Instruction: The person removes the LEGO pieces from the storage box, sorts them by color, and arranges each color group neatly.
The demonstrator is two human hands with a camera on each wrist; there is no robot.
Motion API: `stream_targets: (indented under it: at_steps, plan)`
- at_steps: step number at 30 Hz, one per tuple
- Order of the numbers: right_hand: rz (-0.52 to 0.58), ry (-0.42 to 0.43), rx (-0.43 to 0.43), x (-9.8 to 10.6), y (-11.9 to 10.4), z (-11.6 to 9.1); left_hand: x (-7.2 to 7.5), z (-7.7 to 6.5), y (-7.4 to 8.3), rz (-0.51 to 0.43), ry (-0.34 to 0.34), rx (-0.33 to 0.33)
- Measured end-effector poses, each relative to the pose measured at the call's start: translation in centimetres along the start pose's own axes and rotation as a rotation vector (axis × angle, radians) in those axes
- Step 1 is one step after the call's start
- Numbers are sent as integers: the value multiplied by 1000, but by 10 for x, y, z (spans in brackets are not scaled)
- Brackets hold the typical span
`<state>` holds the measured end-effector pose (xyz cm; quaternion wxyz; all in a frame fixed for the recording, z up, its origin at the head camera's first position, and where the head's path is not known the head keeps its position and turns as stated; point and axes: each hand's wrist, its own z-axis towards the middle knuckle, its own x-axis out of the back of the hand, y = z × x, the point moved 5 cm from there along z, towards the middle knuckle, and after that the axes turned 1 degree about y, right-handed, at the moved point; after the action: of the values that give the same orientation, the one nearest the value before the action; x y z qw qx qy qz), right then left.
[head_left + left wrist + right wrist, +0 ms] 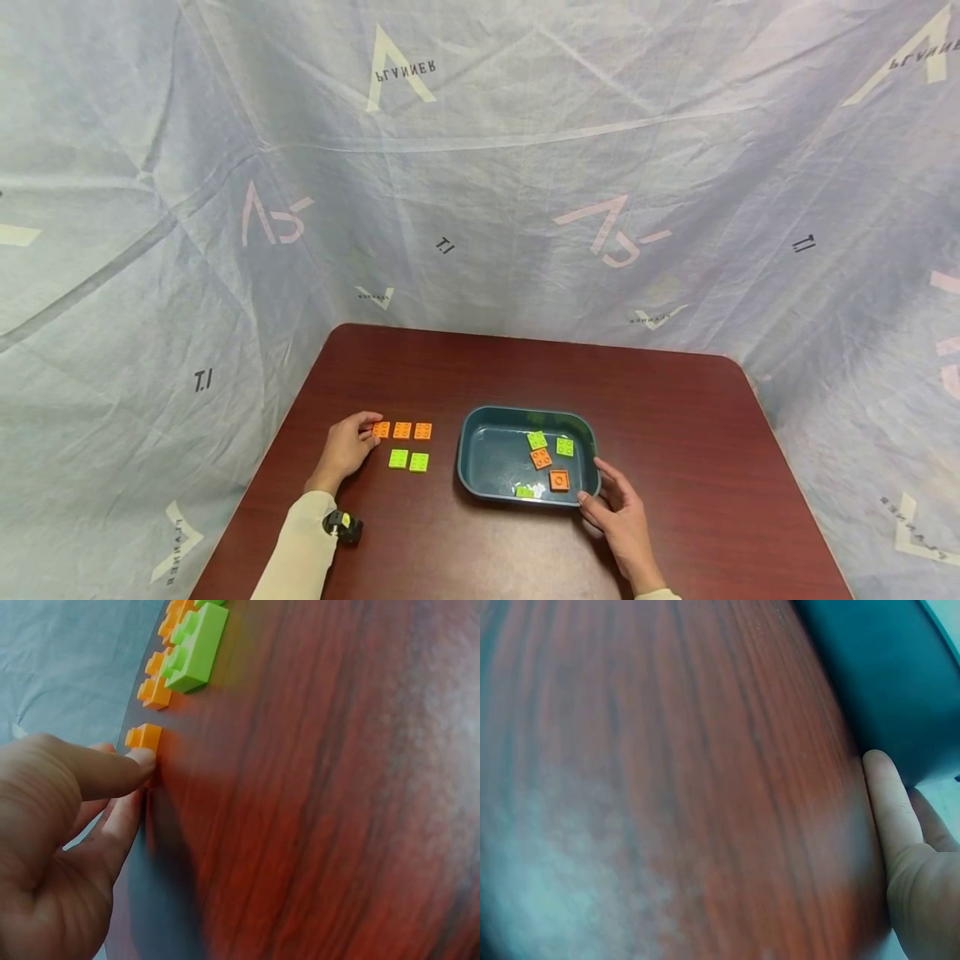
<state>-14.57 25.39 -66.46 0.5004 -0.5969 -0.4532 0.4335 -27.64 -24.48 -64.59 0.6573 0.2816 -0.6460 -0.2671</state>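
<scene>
Grey sheet [480,167]: hangs in creased folds at the back and sides, printed with letters and angular marks.
Table [660,400]: dark red wood grain, glossy, rounded at the far corners.
Tray [495,458]: blue-green, shallow, set on the table.
Right hand [618,517]: grasps the tray at its near right corner; how firmly, hard to tell from the blurred wrist view.
Left hand [343,450]: pinches the leftmost orange brick [382,429] between thumb and fingertips, at the left end of a row of three.
Black wrist device [345,527]: worn at the left cuff.
Bricks in the tray [536,440]: three green, two orange, one orange hollow side up.
Other orange bricks [402,431]: two, studs up, continuing the row toward the tray.
Loose green bricks [398,458]: two, side by side, nearer than the orange row.
</scene>
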Motion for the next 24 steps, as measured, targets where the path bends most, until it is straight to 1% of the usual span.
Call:
stream_targets:
  at_steps: [4, 10, 13, 17, 22, 24]
  plan:
    - [-2, -4, -3, 0, -1, 0, 3, -2, 3, -17, 19, 5]
    - [-8, 3, -36, 0, 0, -1, 9, -4, 15, -24, 51, -29]
    - [-11, 6, -46, 0, 0, -1, 12, -5, 25, -30, 71, -45]
    - [-10, 5, -44, 0, -1, -1, 16, -7, 43, -47, 84, -61]
    - [-7, 3, -35, 0, -1, -1, 16, -9, 63, -112, 76, -55]
    - [-9, 2, -32, 1, -1, -1, 15, -9, 71, -140, 69, -65]
